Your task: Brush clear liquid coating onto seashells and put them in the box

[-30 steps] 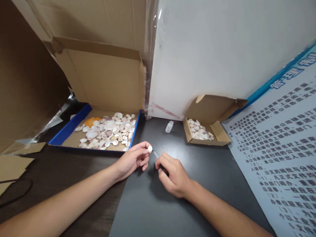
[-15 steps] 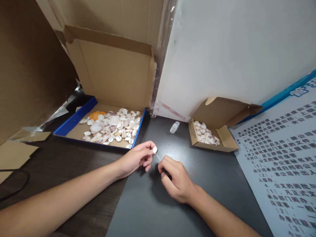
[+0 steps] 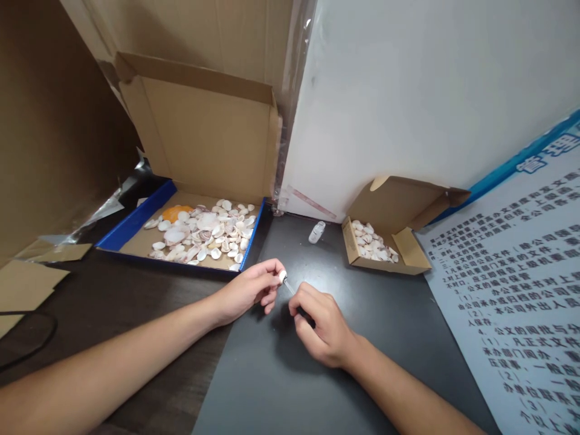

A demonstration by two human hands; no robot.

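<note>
Pinched between the thumb and fingers of my left hand (image 3: 254, 289) is a small white seashell (image 3: 282, 275), held up above the dark mat. My right hand (image 3: 319, 326) is closed around a small brush (image 3: 290, 289). Its thin clear shaft points up-left from my fingers, and its dark tip meets the shell. Most of its handle is hidden in my right fist, with a bit of black showing. Beyond my hands, a small clear bottle (image 3: 316, 232) with a whitish label lies tilted or stands on the mat; I cannot tell which.
At the left, a blue-edged cardboard box (image 3: 136, 214) lies open with many seashells (image 3: 212, 229) inside. A smaller open carton (image 3: 410, 251) of shells (image 3: 374, 241) stands at the right. A printed sheet (image 3: 512, 314) borders the right side. Cardboard pieces (image 3: 27, 284) and a black cable lie far left.
The dark brush tip now shows against the shell, whose dark-marked side has turned a little. Both hands stay nearly in place; the view has shifted slightly.
</note>
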